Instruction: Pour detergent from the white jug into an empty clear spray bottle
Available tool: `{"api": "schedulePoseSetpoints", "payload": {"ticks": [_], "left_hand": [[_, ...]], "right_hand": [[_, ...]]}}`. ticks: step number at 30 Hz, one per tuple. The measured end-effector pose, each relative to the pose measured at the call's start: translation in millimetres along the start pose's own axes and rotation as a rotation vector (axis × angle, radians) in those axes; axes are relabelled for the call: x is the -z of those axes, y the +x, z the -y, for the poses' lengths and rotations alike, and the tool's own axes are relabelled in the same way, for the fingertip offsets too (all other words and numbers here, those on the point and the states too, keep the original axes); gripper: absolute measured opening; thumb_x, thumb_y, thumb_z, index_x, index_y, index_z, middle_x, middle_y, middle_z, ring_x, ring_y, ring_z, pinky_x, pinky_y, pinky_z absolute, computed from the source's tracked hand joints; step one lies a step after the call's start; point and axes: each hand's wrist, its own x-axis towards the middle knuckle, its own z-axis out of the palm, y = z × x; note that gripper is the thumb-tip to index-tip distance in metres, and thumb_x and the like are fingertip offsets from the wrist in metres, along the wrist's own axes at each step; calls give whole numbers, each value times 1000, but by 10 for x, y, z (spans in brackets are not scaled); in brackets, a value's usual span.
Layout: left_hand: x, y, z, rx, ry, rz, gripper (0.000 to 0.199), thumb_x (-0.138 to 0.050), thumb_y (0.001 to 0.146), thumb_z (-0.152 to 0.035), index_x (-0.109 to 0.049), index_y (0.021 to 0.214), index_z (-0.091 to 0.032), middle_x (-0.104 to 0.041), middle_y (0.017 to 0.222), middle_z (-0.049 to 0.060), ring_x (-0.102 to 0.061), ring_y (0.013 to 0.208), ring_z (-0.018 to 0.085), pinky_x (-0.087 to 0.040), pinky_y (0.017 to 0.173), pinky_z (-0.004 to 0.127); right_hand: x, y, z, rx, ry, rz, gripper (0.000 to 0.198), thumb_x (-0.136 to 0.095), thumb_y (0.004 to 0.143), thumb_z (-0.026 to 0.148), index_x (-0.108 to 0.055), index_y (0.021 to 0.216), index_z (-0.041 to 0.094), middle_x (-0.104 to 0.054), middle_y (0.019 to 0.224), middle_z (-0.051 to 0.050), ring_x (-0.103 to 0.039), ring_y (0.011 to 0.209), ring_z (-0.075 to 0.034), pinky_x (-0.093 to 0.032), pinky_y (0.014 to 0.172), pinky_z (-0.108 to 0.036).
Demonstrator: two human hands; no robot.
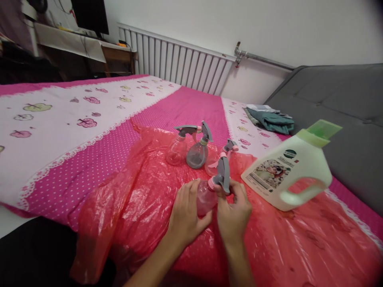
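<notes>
Between my hands is a pink spray bottle [206, 198] with a grey trigger head and pink collar, tilted a little. My left hand [186, 207] wraps round its body from the left. My right hand [235, 209] grips it at the neck, just under the trigger head. Just beyond stand more spray bottles: a clear one [176, 151] at the left, a greyish one [197, 156] in the middle, and another [212, 165] partly hidden behind the held one. To the right, a large pale detergent jug [287, 169] with a green cap stands on the red plastic sheet [143, 175].
The plastic lies over a bed with a pink and white patterned bedspread [197, 107]. Folded clothes [271, 119] lie near the grey headboard [338, 95] at the right. A radiator [176, 56] lines the wall. At the back left, a desk [72, 44] carries a monitor [89, 16].
</notes>
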Motion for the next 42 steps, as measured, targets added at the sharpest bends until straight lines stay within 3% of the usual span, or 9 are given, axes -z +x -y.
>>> {"api": "schedulePoseSetpoints", "payload": {"ticks": [5, 10, 15, 28, 34, 42], "left_hand": [[-2, -3, -3, 8, 1, 4, 87, -78, 83, -25, -34, 158, -22, -62, 142, 18, -63, 128, 38, -54, 109, 58], [1, 2, -9, 16, -6, 8, 86, -76, 83, -23, -33, 158, -23, -62, 143, 17, -63, 130, 39, -53, 110, 60], [11, 13, -16, 18, -15, 12, 87, -75, 83, -23, -32, 158, -24, -62, 143, 16, -63, 129, 38, -54, 109, 61], [-3, -8, -1, 26, -23, 20, 85, -77, 84, -24, -34, 158, -23, -62, 144, 17, -63, 131, 38, -53, 110, 60], [-13, -16, 36, 11, -45, 30, 83, -75, 85, -25, -35, 158, -24, -62, 145, 18, -63, 131, 39, -53, 110, 60], [-33, -44, 91, 7, -40, 37, 86, -73, 84, -24, -34, 161, -23, -61, 150, 19, -62, 138, 41, -50, 115, 62]], "right_hand": [[-46, -15, -1, -34, 45, -5, 42, -68, 105, 47, -65, 117, 7, -62, 98, -5, -57, 81, -6, -52, 74, -16], [2, 0, 41, 1, 114, -61, 61, -71, 104, 42, -46, 150, 10, -64, 117, -10, -66, 98, -12, -59, 86, -23], [18, -21, -29, 70, 76, 21, 41, -67, 106, 39, -64, 136, 10, -65, 122, -10, -67, 110, -13, -60, 100, -30], [-25, -15, -68, 131, 7, 10, 42, -67, 107, 38, -61, 136, 9, -65, 120, -10, -66, 104, -11, -60, 90, -23], [-126, -18, -33, 158, -40, -103, 52, -69, 105, 47, -54, 136, 9, -60, 104, -5, -56, 83, -7, -53, 77, -18], [-219, -15, -19, 141, -39, -123, 54, -67, 105, 50, -56, 139, 10, -61, 118, -10, -61, 101, -12, -57, 94, -28]]}}
